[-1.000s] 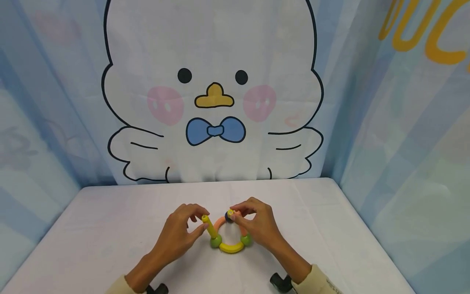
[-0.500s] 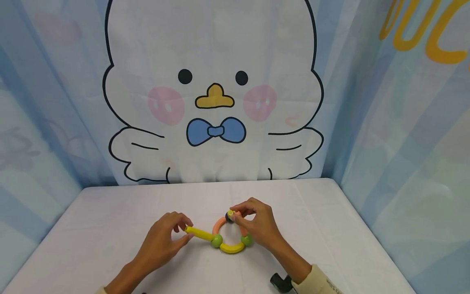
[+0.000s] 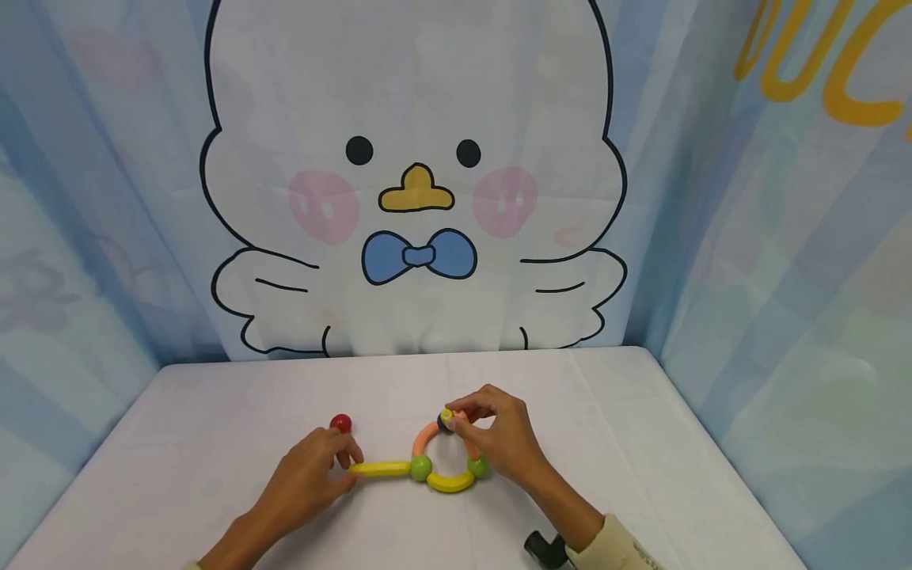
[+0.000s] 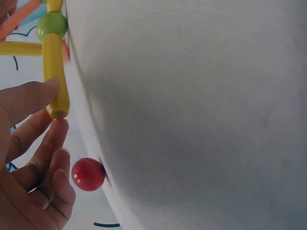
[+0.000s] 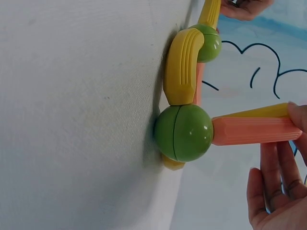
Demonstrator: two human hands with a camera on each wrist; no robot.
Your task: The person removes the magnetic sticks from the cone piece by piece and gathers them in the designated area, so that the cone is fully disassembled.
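A ring of rods and balls lies on the table. At its left, a straight yellow rod (image 3: 385, 469) sticks out from a green ball (image 3: 421, 467). My left hand (image 3: 302, 479) pinches the rod's free end between thumb and fingertips. A curved yellow piece (image 3: 450, 482) joins this ball to another green ball (image 3: 479, 465); an orange piece (image 3: 426, 437) curves up behind. My right hand (image 3: 502, 427) pinches the end of an orange rod (image 5: 254, 130) rising from the right green ball, with a yellow rod (image 5: 261, 110) beside it. A dark ball (image 3: 443, 421) is partly hidden by those fingertips.
A red ball (image 3: 341, 423) rests on the table just beyond my left fingers. The white-covered table (image 3: 606, 419) meets a printed cloth backdrop (image 3: 420, 317) at its far edge. A black device (image 3: 545, 548) sits at my right wrist.
My left hand has swung the yellow rod down and left, from leaning upward to lying nearly level. The red ball has come into sight behind that hand. My right hand stays put.
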